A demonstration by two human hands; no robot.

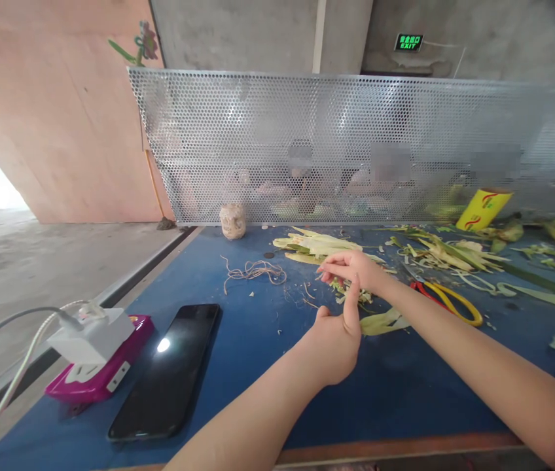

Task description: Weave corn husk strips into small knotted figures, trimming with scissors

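Jar (pixel 232 222), contents unclear, yellow cylinder (pixel 483 210), right hand (pixel 358 270) near husks (pixel 317 243)

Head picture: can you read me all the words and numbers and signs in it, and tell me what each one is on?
"EXIT" in green letters, on the sign high on the wall.
Chinese characters above that, on the same sign: they look like "安全出口", but they are small.
Red and green marks on the yellow tube: too small and blurred to read.
I can't read any numbers.
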